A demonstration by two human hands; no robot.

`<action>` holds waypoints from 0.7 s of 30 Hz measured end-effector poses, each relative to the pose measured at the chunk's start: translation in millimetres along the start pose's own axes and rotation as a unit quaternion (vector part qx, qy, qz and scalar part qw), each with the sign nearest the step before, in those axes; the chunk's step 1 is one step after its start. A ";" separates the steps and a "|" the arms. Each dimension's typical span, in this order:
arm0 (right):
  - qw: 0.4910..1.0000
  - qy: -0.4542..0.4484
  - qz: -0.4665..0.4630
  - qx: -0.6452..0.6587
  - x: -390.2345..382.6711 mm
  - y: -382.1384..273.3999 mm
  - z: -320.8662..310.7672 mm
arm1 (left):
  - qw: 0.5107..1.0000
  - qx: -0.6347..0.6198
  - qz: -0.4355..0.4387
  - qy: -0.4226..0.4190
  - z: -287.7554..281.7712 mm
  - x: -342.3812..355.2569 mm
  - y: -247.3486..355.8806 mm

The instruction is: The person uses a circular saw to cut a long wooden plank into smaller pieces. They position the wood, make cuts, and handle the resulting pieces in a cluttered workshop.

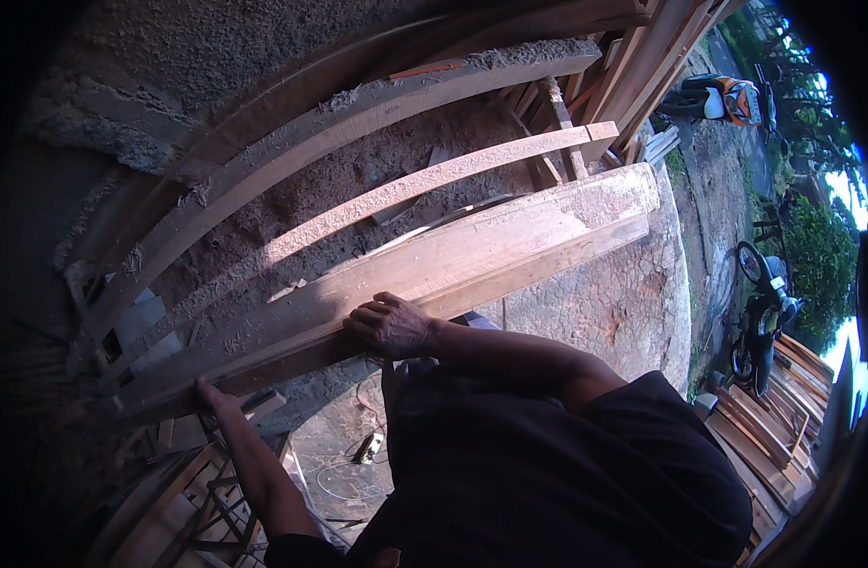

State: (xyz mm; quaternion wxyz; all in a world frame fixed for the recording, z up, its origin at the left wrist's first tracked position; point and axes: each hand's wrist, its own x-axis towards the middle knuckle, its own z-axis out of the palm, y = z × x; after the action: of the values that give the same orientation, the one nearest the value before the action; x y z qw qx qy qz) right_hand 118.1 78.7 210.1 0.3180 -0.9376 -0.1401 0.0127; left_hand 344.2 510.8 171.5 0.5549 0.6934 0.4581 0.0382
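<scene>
Wide board [472,254] is lying lengthwise, w/ a narrow plank [548,265] running along its near side; a slim curved strip [434,180] is arching beyond. R hand [391,324] is resting over the plank, fingers bending — can't tell if it's clamping. L hand [208,394] is touching the near edge farther left — shadowed, grip unclear. Pale shavings [616,192] are dusting the board's R end.

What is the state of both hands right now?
Left hand: touching the long pale wooden plank; grip cannot be told.
Right hand: curled, holding the plank's near edge.
</scene>
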 end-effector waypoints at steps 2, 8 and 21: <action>0.999 0.017 0.024 -0.031 -18.0 0.8 -16.0 | 1.000 -0.011 -0.007 -0.010 1.4 3.9 -3.6; 0.976 0.017 0.177 -0.124 -108.5 27.0 -81.3 | 0.998 -0.029 -0.023 -0.054 2.8 6.3 -4.6; 0.966 -0.013 0.180 -0.187 -141.1 49.3 -82.4 | 0.998 -0.050 -0.025 -0.035 0.9 6.9 -4.5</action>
State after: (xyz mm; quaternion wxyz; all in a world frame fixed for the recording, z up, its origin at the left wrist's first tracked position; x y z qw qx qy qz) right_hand 4.4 -45.7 237.0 0.1281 -0.9899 0.0267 0.0552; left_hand 346.1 514.6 164.4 0.6053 0.6540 0.4532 0.0232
